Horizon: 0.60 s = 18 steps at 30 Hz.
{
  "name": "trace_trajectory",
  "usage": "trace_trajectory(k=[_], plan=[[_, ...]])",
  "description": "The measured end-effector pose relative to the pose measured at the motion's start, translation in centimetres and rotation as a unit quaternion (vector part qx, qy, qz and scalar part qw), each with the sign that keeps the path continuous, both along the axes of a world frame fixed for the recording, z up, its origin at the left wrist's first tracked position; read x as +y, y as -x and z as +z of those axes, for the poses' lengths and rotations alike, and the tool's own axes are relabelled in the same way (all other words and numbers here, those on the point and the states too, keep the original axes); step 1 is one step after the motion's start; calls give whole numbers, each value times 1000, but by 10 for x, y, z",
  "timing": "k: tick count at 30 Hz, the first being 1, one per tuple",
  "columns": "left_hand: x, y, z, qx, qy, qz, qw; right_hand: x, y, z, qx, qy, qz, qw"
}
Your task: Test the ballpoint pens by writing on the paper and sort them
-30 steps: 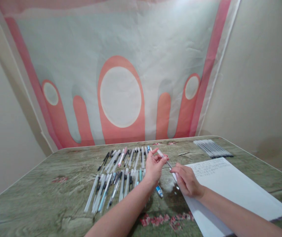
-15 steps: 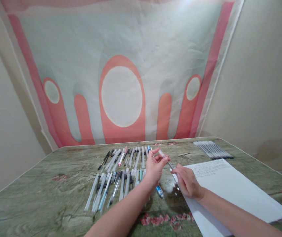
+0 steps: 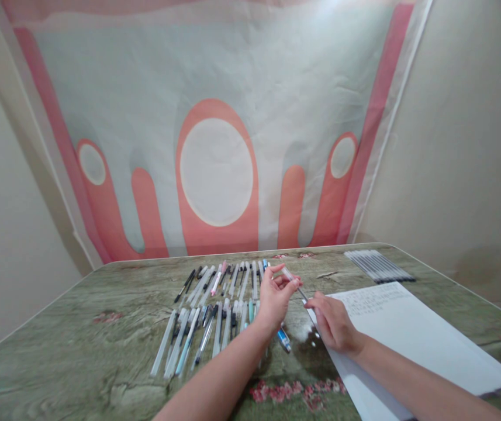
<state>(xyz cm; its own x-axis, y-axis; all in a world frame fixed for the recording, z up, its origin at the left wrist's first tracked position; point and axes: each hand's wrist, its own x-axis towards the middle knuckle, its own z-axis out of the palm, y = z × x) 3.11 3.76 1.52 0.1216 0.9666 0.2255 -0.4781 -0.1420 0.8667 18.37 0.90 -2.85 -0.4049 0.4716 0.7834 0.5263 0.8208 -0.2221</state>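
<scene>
Between my two hands is a slim pen [image 3: 287, 273], slanting from upper left to lower right. Its upper end is pale and see-through; a thin grey length shows lower down. My left hand [image 3: 277, 297] pinches the pale part between thumb and fingers, the other fingers curled. Lower on the same pen, by the sheet's upper left corner, my right hand [image 3: 332, 323] grips with closed fingers that hide the lower end. On the table by my left wrist lies a blue-and-white pen [image 3: 283, 339]. My right forearm crosses over a white sheet [image 3: 403, 339] with handwritten lines at its top.
Two rows of assorted pens, a back row [image 3: 217, 279] and a front row [image 3: 187, 340], lie left of my hands. At the far right is a neat row of clear refills or pens [image 3: 377, 266]. The wood-patterned table [image 3: 79, 345] ends at a printed cloth backdrop [image 3: 215, 169].
Hardly anything differs. Both hands keep hold of the pen in nearly the same place, and the items on the table have not moved.
</scene>
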Motion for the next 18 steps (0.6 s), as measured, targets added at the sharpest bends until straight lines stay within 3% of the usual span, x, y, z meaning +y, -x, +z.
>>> trace_trajectory(k=[18], plan=[[-1, 2, 4, 5, 5, -19, 1000, -1, 2, -2, -19, 0, -10, 1000]])
